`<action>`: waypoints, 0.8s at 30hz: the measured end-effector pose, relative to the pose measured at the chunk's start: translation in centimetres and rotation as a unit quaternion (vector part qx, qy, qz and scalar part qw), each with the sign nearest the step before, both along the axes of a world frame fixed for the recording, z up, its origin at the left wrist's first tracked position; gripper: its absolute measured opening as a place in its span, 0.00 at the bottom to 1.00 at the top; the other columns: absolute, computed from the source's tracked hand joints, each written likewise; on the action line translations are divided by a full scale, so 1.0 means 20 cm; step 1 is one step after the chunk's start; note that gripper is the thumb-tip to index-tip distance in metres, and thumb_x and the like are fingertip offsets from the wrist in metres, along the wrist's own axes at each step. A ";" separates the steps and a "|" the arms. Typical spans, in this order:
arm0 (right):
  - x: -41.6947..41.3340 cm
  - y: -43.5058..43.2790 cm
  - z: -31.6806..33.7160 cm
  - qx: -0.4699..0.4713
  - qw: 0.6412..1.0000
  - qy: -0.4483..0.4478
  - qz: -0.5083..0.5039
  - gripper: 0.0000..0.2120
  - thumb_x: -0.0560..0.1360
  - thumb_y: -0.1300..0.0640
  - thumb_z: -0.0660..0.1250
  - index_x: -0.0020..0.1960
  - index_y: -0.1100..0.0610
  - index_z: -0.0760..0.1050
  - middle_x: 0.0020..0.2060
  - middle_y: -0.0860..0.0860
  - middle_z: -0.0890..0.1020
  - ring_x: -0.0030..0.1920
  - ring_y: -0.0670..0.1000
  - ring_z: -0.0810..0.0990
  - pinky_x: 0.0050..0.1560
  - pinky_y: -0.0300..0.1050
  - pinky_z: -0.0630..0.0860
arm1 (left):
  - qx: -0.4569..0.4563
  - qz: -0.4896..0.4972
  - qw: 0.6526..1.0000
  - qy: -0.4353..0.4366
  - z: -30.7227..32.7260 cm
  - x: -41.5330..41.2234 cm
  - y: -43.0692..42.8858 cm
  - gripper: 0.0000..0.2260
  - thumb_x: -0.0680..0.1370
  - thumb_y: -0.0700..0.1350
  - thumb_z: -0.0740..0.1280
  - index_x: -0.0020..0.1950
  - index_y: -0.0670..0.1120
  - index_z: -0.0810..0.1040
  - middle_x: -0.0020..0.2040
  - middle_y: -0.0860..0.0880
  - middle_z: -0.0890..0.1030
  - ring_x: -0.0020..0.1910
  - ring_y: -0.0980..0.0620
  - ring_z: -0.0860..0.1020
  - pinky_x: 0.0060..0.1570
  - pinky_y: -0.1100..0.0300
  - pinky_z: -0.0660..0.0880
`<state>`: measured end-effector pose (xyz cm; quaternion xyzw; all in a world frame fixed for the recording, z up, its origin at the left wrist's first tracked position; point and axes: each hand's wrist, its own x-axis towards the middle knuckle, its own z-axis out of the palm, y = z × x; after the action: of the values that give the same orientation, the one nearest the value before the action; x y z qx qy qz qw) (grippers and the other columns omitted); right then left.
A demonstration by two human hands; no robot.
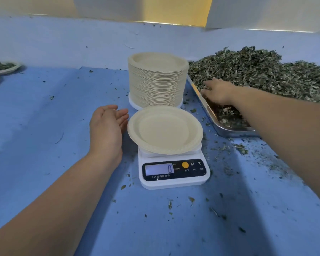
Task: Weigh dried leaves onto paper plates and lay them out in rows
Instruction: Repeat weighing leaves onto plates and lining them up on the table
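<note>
An empty paper plate (164, 129) sits on a white kitchen scale (174, 174) whose display reads 0. Behind it stands a tall stack of paper plates (156, 80). My left hand (107, 126) hovers open just left of the plate on the scale, fingers straight, holding nothing. My right hand (217, 91) reaches into the pile of dried leaves (257, 71) in a metal tray (229, 133), palm down with its fingers dug into the leaves; whether they grip any is hidden.
Blue cloth covers the table (44, 126). Leaf crumbs lie scattered around the scale and to its right. At the far left edge, a filled paper plate (4, 67) and part of another plate's rim show.
</note>
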<state>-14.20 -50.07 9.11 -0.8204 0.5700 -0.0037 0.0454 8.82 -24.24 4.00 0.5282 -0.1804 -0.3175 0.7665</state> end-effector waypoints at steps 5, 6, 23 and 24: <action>0.04 -0.05 -0.10 0.074 0.995 0.068 0.005 0.18 0.85 0.50 0.56 0.62 0.60 0.79 0.61 0.62 0.80 0.56 0.62 0.80 0.63 0.58 0.76 | -0.002 -0.004 1.000 -0.008 -0.01 -0.01 0.00 0.11 0.81 0.40 0.56 0.55 0.47 0.76 0.53 0.45 0.85 0.53 0.51 0.85 0.55 0.58 0.81; 0.04 -0.04 -0.10 0.077 0.995 0.057 0.004 0.16 0.84 0.53 0.57 0.53 0.60 0.80 0.55 0.62 0.82 0.48 0.61 0.80 0.58 0.58 0.77 | -0.001 -0.004 1.000 -0.011 -0.01 -0.01 0.00 0.11 0.81 0.40 0.56 0.55 0.47 0.76 0.53 0.45 0.85 0.52 0.51 0.85 0.55 0.58 0.81; -0.23 0.54 0.11 0.126 0.991 -0.016 0.041 0.18 0.86 0.48 0.56 0.43 0.56 0.74 0.40 0.52 0.77 0.39 0.53 0.74 0.44 0.46 0.72 | 0.006 -0.011 1.000 -0.006 0.02 0.00 0.02 0.11 0.80 0.39 0.55 0.52 0.49 0.76 0.53 0.45 0.84 0.51 0.49 0.85 0.43 0.61 0.79; -0.24 0.57 0.12 0.125 0.991 -0.027 0.041 0.17 0.86 0.47 0.55 0.47 0.54 0.77 0.42 0.51 0.78 0.41 0.53 0.77 0.46 0.46 0.74 | 0.008 -0.013 1.000 -0.012 0.02 0.00 0.03 0.12 0.79 0.39 0.55 0.51 0.49 0.76 0.53 0.45 0.84 0.50 0.49 0.84 0.41 0.62 0.78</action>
<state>-19.03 -38.72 11.52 -0.8308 0.5301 0.0475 0.1630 8.80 -23.72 4.49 0.5353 -0.1940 -0.3229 0.7560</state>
